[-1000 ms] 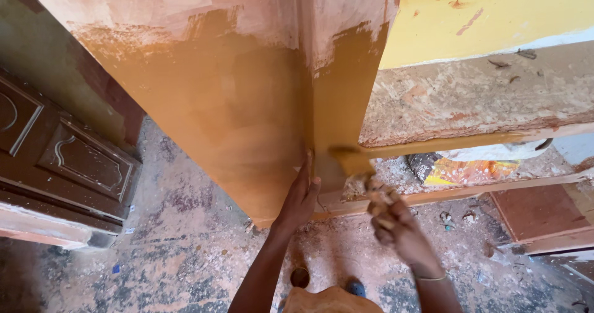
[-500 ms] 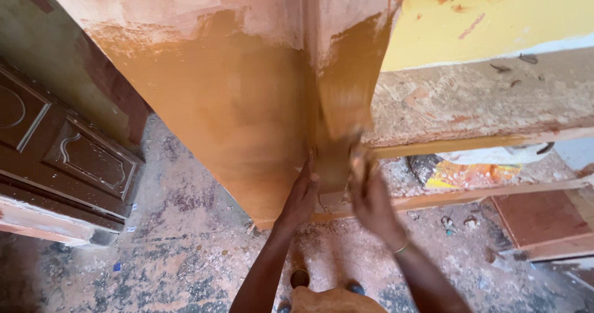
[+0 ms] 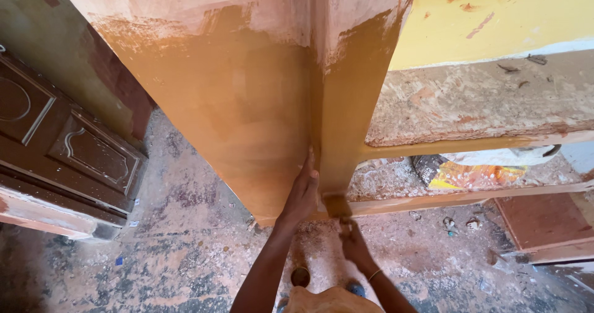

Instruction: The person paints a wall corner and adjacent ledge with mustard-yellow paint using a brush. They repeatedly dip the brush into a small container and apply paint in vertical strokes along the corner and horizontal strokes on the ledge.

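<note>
The paintbrush [image 3: 338, 205] sits low on the narrow edge face of the wooden panel [image 3: 247, 121], just above the lower shelf rail [image 3: 433, 200]. The right hand [image 3: 354, 242] is closed around its handle from below, bristles pointing up against the ochre-coated wood. The left hand [image 3: 302, 192] lies just left of the brush, open and flat, fingers extended upward and pressed along the panel's corner; it grips nothing.

The brush handle is hidden inside the right fist, and the bristle head is blurred, so its width cannot be judged. Both forearms run out of the bottom edge. A thin bangle [image 3: 375, 275] circles the right wrist.

The panel carries a smooth, wet-looking ochre coat on its lower part; above, the surface is patchy pinkish filler with ragged brush margins. The upper shelf [image 3: 482, 99] is rough, chipped and dusty, beneath a yellow painted board [image 3: 495, 28]. A dark brown carved door [image 3: 55, 139] leans at left. The concrete floor [image 3: 185, 251] is mottled with dust and stains. What appears to be a crumpled bag [image 3: 470, 173] lies on the lower shelf.
</note>
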